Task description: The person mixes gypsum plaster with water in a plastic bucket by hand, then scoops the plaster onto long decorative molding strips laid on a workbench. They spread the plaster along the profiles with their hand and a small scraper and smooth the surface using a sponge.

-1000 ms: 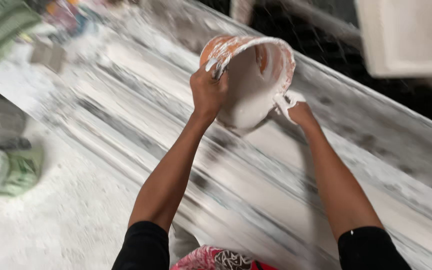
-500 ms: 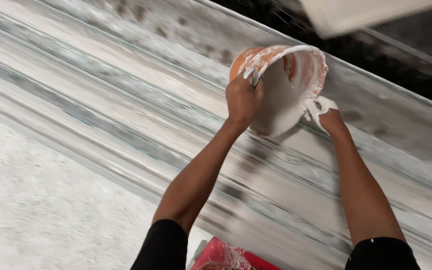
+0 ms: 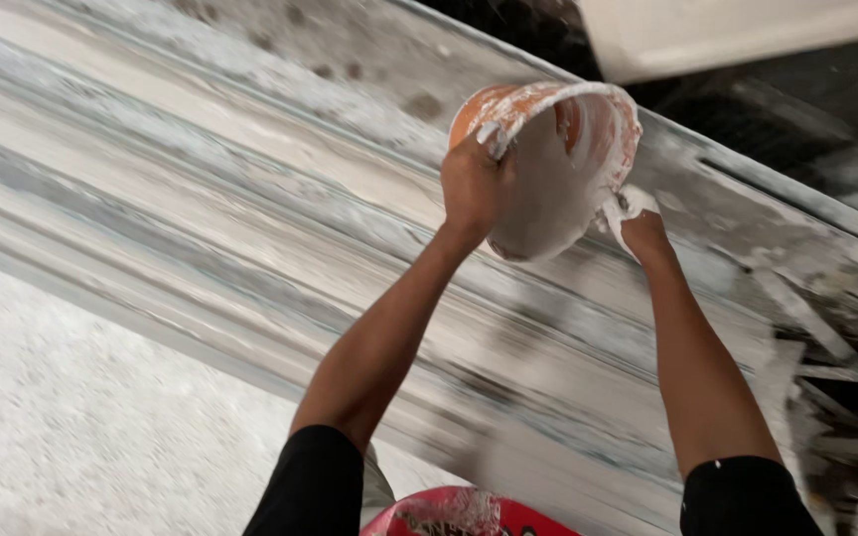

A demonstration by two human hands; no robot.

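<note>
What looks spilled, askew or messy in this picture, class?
The orange bucket is tipped on its side, caked in white plaster. The left hand grips its rim; the right hand is smeared white. The long moulded slab is streaked and spattered.

Both arms stretch forward, sleeves black. The left hand (image 3: 471, 187) is clenched tight; the right hand (image 3: 638, 226) is plaster-smeared, fingers curled

Long plaster-streaked grey moulding bench (image 3: 201, 228) running diag., speckled white floor (image 3: 71, 427) lower left, dark bg top right
</note>
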